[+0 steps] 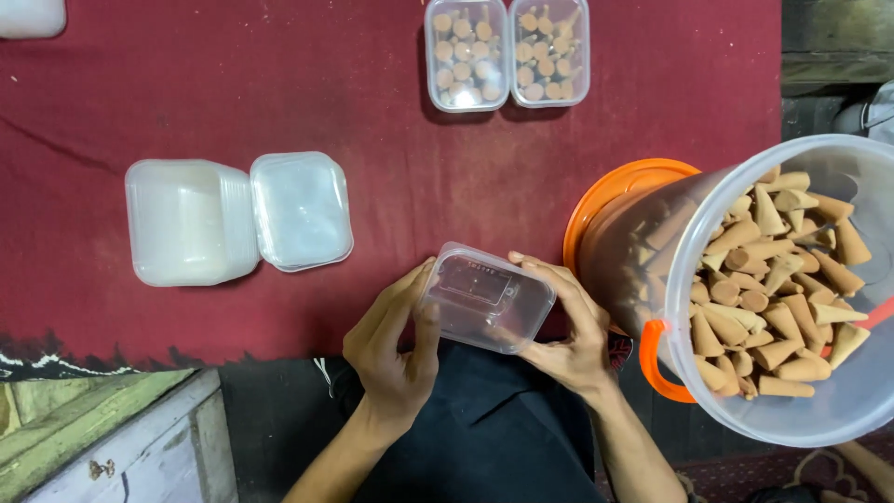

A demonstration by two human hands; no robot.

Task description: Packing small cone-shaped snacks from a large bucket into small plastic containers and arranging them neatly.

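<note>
Both hands hold a small clear plastic box (486, 298), bottom center of frame, above the lap. Left hand (391, 349) grips box's left end, thumb on near side, fingers curled round far side. Right hand (568, 326) cups right end, fingers wrapped w/ thumb under. Box tilted, looks empty. Right of frame: big clear bucket (838, 410) w/ orange handle, full of tan cones (773, 289), on orange lid (605, 200). Left-center: stack of empty boxes (186, 222) beside lids (301, 210). Top center: two filled boxes (507, 51) on red cloth (186, 84).
</note>
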